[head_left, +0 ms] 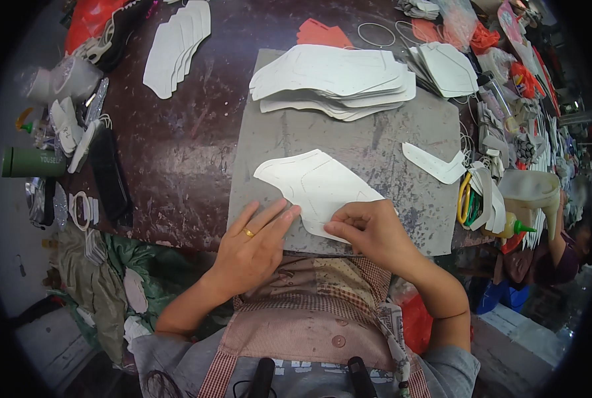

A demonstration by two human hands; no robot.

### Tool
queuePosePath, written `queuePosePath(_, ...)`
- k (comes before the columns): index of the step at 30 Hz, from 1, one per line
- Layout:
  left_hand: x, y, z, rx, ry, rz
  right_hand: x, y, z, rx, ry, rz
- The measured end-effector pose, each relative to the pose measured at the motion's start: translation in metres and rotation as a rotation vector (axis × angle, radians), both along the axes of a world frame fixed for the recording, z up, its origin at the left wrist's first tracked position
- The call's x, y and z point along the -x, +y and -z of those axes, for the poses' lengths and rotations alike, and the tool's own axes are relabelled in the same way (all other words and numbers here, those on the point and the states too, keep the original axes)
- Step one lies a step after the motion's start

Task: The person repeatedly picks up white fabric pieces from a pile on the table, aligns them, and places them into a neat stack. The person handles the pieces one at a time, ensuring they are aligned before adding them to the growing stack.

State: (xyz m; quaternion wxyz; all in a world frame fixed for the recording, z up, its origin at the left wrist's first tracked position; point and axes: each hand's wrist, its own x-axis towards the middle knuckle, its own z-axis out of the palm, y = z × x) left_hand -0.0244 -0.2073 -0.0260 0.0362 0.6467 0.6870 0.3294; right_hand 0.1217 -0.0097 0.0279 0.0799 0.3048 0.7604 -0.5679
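White cut piece (319, 188) lies on grey mat (349, 142), bench centre; left hand (251, 247) flat, fingers pressing its edge; right hand (369, 229) pinching lower edge; risk: piece could skew w/ uneven press, misaligning the fold.

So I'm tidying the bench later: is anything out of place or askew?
One narrow white strip lies alone on the grey mat, apart from the fanned stack of white pieces. No spills show.

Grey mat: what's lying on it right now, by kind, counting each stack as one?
Stack of white cut pieces: 1
Single large white piece, under both hands: 1
Small white angled strip: 1
Total: 3
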Motion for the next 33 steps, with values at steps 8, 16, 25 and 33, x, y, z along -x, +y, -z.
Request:
queuePosePath(8,-0.002,-0.001,0.007,-0.102,-0.007,-0.056,0.004,0.001,-0.003,0.084,-0.073,0.041)
queuePosePath(16,-0.026,-0.023,0.012,-0.139,0.011,-0.028,0.008,0.001,-0.007,0.108,-0.103,0.032)
queuePosePath(25,-0.041,-0.005,0.003,0.157,0.156,-0.019,-0.021,0.009,-0.012,-0.132,0.168,0.008)
queuePosePath(33,-0.037,0.003,-0.001,0.192,0.212,0.103,-0.064,0.020,-0.007,-0.379,0.194,-0.053)
